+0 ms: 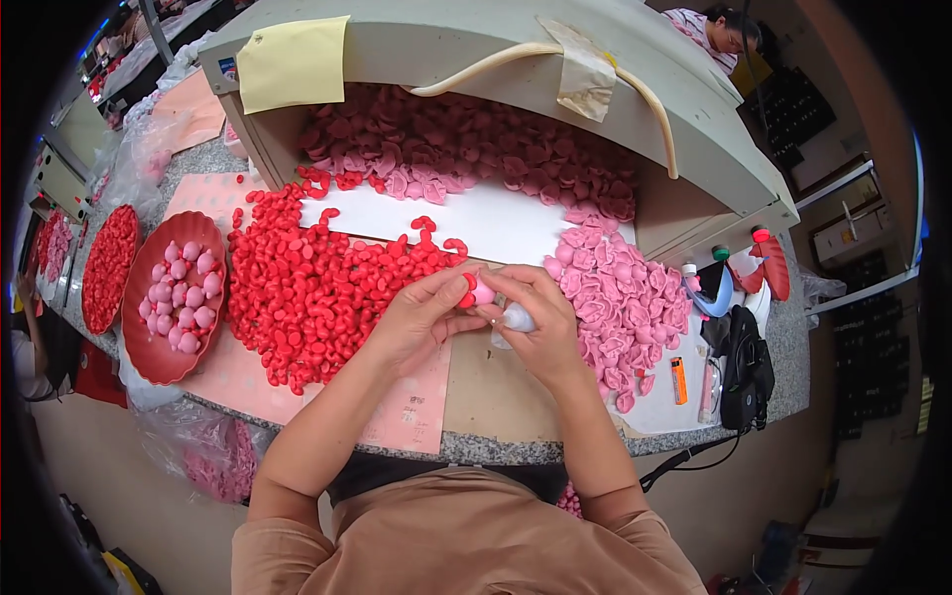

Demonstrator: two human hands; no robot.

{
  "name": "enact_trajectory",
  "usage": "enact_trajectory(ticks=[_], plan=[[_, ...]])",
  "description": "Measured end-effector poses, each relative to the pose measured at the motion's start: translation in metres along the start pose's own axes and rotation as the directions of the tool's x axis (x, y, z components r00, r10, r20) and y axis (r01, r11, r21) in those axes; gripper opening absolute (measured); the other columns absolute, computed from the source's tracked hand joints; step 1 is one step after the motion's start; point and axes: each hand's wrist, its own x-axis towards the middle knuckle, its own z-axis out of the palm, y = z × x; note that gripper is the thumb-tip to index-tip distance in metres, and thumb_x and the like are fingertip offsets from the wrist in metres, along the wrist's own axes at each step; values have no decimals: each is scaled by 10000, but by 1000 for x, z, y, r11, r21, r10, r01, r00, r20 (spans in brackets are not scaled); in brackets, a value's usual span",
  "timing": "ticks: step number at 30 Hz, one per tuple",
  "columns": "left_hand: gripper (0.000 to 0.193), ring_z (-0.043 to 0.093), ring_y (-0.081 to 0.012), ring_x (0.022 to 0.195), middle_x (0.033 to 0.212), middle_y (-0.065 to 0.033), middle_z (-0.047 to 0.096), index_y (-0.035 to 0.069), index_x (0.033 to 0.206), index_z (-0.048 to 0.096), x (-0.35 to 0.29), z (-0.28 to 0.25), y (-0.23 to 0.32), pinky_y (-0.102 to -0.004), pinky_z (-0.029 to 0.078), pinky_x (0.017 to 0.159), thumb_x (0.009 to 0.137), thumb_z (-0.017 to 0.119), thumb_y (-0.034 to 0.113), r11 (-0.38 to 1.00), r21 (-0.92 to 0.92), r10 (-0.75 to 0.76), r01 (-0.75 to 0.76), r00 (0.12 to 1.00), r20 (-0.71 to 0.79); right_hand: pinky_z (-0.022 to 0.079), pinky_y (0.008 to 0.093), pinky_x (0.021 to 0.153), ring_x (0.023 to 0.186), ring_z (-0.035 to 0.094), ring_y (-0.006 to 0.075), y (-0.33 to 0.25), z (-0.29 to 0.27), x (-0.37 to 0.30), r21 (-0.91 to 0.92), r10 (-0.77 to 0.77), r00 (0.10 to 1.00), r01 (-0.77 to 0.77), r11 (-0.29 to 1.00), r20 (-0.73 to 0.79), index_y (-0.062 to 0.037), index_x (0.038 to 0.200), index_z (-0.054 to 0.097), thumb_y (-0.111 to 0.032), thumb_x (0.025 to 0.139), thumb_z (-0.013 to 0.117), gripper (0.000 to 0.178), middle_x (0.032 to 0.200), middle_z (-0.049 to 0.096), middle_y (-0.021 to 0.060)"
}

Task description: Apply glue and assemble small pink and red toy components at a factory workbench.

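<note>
In front of me my two hands meet over the table edge. My left hand [424, 315] is closed, pinching a small red curved piece [467, 294]. Pressed against it is a rounded pink piece [483, 292], with the fingertips of my right hand [543, 322] around it. A small whitish squeeze bottle [518, 317] is tucked in my right hand, tip pointing toward the left palm. Fingers partly hide where the red and pink pieces touch. Left of my hands spreads a heap of red curved pieces [307, 288]; to the right lies a pile of pink shell-like pieces [615, 297].
A red scalloped dish [139, 342] of pink balls stands left, beside a dish of red pieces [109, 268]. Ahead, a grey hooded box [476, 50] holds more pink pieces. An orange lighter [678, 381] and black pouch [746, 367] lie right. Another person [709, 38] is beyond.
</note>
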Motion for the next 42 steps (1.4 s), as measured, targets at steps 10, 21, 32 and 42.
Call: enact_trajectory(ticks=[10,21,32,42], plan=[[310,576,-164,1035,1191,-83,548,26,1216,538,0,-3,-7,-334,512,901,922,542,122,992,71,105,-108,994,42,468,236,728,880,559,111,-1,-1,-6,243,199,980,-193,951,1,-28,1113,614,-23,760,710,366,1009,564,55],[265,423,-206,1236,1114,-53,562,34,1136,621,-11,2,-1,-317,341,1020,873,587,29,866,442,220,-232,972,78,454,221,756,903,558,91,-8,-10,-11,530,531,766,-638,559,361,-7,1149,568,-124,805,710,390,1030,585,25],[247,546,-145,977,1064,-78,527,11,1042,620,-11,10,4,-269,477,826,807,625,-62,739,571,330,-358,931,158,482,261,700,817,602,187,-3,-3,-4,84,84,994,-89,992,64,-23,1025,607,-43,664,758,391,953,600,80],[185,536,-173,1049,1114,-88,564,41,1029,614,-14,-1,-17,-284,452,864,848,611,-1,892,213,396,-398,917,55,415,257,853,992,507,150,-14,13,-10,602,280,959,-193,775,-53,-37,1100,619,-25,717,738,401,1027,521,38]])
